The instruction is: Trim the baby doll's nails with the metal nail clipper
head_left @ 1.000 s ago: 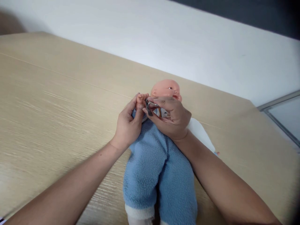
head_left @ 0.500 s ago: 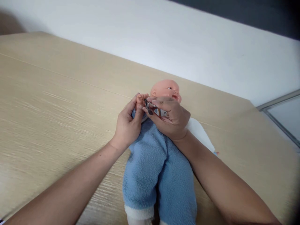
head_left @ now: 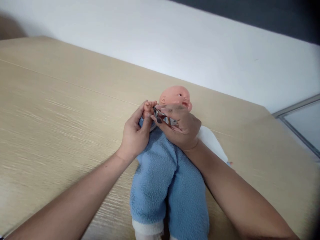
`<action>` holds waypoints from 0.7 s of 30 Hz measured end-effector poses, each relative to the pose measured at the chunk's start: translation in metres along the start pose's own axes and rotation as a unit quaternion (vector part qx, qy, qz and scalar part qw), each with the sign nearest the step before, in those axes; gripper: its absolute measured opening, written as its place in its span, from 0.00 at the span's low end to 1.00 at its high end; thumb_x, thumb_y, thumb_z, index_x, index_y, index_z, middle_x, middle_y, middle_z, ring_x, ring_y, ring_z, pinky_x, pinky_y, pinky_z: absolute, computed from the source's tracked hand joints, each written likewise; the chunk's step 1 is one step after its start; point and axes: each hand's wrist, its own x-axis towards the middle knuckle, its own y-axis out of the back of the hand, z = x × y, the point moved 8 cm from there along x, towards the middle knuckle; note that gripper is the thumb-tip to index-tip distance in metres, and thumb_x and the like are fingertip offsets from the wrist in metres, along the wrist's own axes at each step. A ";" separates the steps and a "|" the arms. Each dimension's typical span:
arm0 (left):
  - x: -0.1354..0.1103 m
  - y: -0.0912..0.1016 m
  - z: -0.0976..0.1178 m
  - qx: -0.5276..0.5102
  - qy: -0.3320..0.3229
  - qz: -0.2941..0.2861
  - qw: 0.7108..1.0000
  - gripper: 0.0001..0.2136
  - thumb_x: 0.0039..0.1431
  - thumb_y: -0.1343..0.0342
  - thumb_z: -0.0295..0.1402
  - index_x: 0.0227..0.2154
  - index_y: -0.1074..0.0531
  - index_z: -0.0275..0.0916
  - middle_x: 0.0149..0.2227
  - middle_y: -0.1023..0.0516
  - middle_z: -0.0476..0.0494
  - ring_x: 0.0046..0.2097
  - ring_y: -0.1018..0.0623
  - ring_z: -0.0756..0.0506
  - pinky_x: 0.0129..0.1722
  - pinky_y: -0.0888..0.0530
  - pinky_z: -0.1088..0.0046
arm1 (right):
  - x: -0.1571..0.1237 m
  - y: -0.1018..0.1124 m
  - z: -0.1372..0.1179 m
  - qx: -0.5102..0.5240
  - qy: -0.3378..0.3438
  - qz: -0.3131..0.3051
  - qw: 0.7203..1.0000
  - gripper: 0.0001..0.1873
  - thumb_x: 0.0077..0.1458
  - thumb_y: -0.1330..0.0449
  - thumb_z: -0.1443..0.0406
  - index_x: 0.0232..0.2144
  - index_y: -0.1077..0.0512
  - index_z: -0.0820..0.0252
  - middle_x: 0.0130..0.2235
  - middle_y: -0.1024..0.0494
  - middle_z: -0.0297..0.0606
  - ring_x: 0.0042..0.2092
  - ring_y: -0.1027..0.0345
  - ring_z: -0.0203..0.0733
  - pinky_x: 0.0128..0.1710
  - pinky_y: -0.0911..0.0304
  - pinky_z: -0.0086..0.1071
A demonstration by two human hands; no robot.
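A baby doll [head_left: 160, 160] in fleecy blue clothes with white cuffs lies on its back, its head away from me and turned to the right. My left hand [head_left: 135, 133] is closed round the doll's hand [head_left: 148, 108], whose small fingers stick out above my thumb. Between the thumb and fingers of my right hand [head_left: 181, 125] is a shiny metal nail clipper [head_left: 158, 115]. Its tip is at the doll's fingers; whether it touches them I cannot tell. My right hand hides much of the doll's chest.
The doll lies on a wide wooden table [head_left: 62, 110] with a thin seam across it. A white wall [head_left: 130, 36] rises behind the table's far edge. At the right is a metal-framed panel [head_left: 302, 123]. A white sleeve [head_left: 212, 141] shows beyond my right forearm.
Both hands and the doll appear shifted very slightly left in the view. My hold on the doll's hand and on the nail clipper looks the same.
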 end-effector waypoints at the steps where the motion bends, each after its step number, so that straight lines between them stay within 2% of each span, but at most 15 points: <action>1: 0.000 0.000 -0.001 -0.001 0.002 0.002 1.000 0.18 0.74 0.43 0.44 0.58 0.22 0.41 0.62 0.18 0.39 0.64 0.20 0.39 0.69 0.27 0.57 | -0.001 0.000 0.000 0.002 0.003 0.003 1.000 0.14 0.62 0.32 0.68 0.50 0.24 0.55 0.41 0.13 0.36 0.41 0.15 0.38 0.44 0.16 0.29; 4: 0.000 0.001 -0.001 0.002 0.002 0.008 1.000 0.19 0.74 0.43 0.45 0.58 0.22 0.40 0.61 0.18 0.38 0.64 0.20 0.40 0.69 0.26 0.58 | -0.003 0.001 -0.001 0.005 0.014 0.010 1.000 0.16 0.62 0.32 0.67 0.52 0.24 0.57 0.42 0.12 0.39 0.42 0.14 0.39 0.44 0.16 0.28; 8: 0.000 0.001 -0.001 0.001 0.008 0.003 1.000 0.19 0.74 0.44 0.46 0.58 0.22 0.41 0.61 0.18 0.39 0.64 0.19 0.40 0.68 0.26 0.57 | -0.002 -0.001 -0.001 -0.006 0.005 -0.004 1.000 0.18 0.63 0.33 0.67 0.55 0.26 0.53 0.45 0.12 0.39 0.45 0.14 0.39 0.46 0.16 0.30; 12: 0.000 0.002 -0.001 0.014 0.005 0.005 1.000 0.21 0.73 0.43 0.47 0.60 0.23 0.41 0.63 0.19 0.38 0.66 0.22 0.38 0.70 0.28 0.55 | 0.000 0.000 -0.003 0.009 0.016 -0.012 1.000 0.19 0.62 0.32 0.68 0.54 0.25 0.56 0.46 0.12 0.44 0.47 0.15 0.39 0.49 0.17 0.28; 16: -0.001 0.003 -0.002 0.016 -0.003 0.010 1.000 0.22 0.72 0.42 0.46 0.61 0.24 0.40 0.63 0.20 0.38 0.67 0.22 0.38 0.70 0.28 0.55 | -0.004 0.001 0.002 0.047 -0.014 -0.015 0.999 0.27 0.59 0.29 0.68 0.59 0.27 0.52 0.49 0.13 0.42 0.50 0.15 0.41 0.51 0.17 0.31; 18: -0.001 0.003 -0.002 0.012 0.001 0.014 1.000 0.22 0.72 0.41 0.46 0.62 0.24 0.41 0.62 0.19 0.39 0.66 0.22 0.38 0.69 0.27 0.57 | -0.007 0.002 0.005 0.072 -0.042 -0.007 0.997 0.30 0.55 0.26 0.68 0.59 0.26 0.53 0.49 0.13 0.43 0.50 0.15 0.44 0.50 0.16 0.35; 21: -0.001 0.004 -0.003 0.022 0.007 0.019 1.000 0.21 0.72 0.41 0.47 0.61 0.23 0.42 0.61 0.18 0.40 0.65 0.21 0.38 0.68 0.26 0.57 | -0.009 0.000 0.012 0.090 -0.113 0.014 0.989 0.24 0.56 0.27 0.65 0.55 0.23 0.53 0.49 0.14 0.42 0.45 0.15 0.44 0.44 0.15 0.36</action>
